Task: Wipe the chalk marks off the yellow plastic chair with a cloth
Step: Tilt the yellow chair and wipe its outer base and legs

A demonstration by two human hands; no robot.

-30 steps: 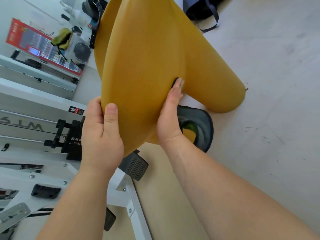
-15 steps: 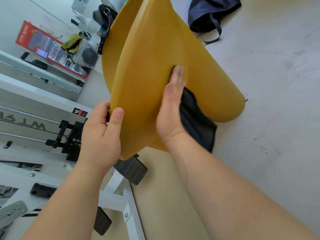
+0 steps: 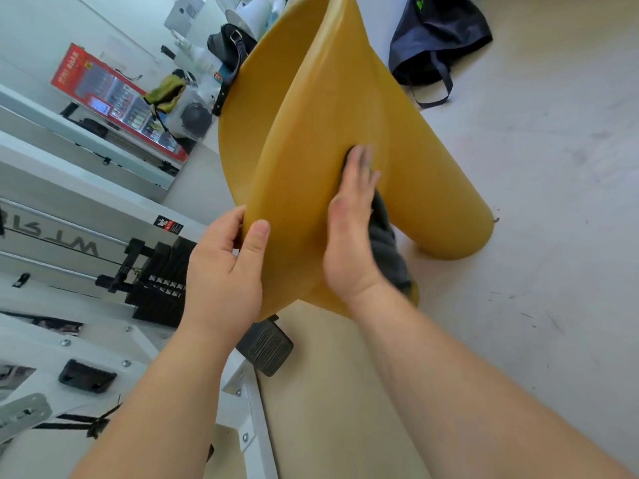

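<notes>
The yellow chair (image 3: 311, 133) is standing on the floor (image 3: 518, 305) just in front of the person, w/ its long axis running up & away from both hands. The left hand (image 3: 224, 271) is gripping the near edge, thumb on the facing side. The right hand (image 3: 349, 229) is lying flat, fingers straight & pointing up that axis, pressing the dark cloth (image 3: 387, 247) onto the plastic. Chalk marks aren't showing; the next stroke is prob. running lengthwise.
</notes>
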